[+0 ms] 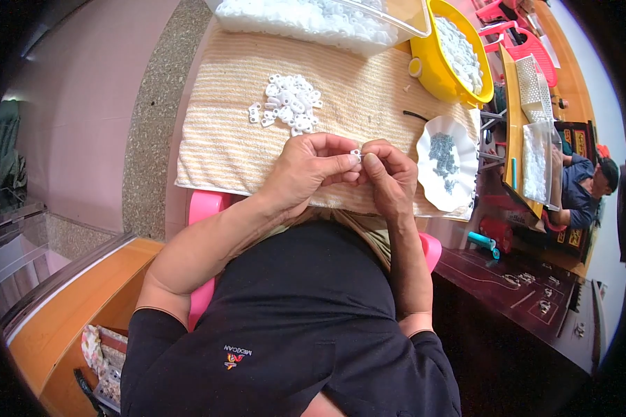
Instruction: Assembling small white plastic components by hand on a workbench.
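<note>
My left hand (307,169) and my right hand (388,175) meet over the near edge of a striped beige towel (215,139). Together they pinch one small white plastic piece (356,153) between thumbs and fingertips. A loose heap of the same white pieces (291,103) lies on the towel just beyond my left hand. To the right of my right hand stands a white scalloped dish (431,182) holding several small grey parts (442,154).
A clear plastic bin (410,17) full of white pieces sits at the far edge, with a yellow bowl (431,73) of white pieces beside it. Another person (583,186) sits at a wooden table at right. A dark low table (522,285) stands at lower right.
</note>
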Available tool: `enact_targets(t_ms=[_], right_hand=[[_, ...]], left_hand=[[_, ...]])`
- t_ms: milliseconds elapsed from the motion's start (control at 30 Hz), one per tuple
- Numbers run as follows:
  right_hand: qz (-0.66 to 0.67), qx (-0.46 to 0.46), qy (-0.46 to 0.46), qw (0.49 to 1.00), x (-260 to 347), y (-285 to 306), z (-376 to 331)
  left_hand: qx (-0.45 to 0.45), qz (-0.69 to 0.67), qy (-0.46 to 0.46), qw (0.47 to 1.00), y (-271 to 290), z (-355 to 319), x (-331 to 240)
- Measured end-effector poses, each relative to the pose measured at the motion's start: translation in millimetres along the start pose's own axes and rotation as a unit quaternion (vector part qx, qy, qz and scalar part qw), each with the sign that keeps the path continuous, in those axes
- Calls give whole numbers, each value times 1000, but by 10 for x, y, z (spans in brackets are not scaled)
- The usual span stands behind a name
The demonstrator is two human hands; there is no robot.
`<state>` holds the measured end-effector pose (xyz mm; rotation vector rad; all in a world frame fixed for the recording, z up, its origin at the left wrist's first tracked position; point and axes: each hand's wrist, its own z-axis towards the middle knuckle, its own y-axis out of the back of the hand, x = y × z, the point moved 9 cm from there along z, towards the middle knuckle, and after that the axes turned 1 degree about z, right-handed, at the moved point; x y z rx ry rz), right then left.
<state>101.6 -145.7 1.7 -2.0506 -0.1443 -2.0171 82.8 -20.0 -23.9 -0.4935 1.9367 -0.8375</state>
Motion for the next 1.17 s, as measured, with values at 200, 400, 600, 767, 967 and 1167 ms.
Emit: enact_targets(t_ms=[200,400,600,767,967,1167], right_hand=[[-1,3,-3,1000,-22,-7,-1],[-23,9,-1,1000,-28,-1,8],[-18,8,-14,1000,-38,-6,6],[-12,8,-27,1000,-78,6,9],[1,5,-35,999,-84,-5,8],[-16,16,-26,999,-50,-28,12]], left_hand=[[-1,2,-6,1000,2,-9,-12],[-4,8,4,1000,9,-7,11],[-4,16,-2,1000,-1,-8,8],[-1,16,-4,1000,2,-9,2],[-8,19,-10,1000,11,-14,-1],[-10,25,-16,1000,37,-4,21]])
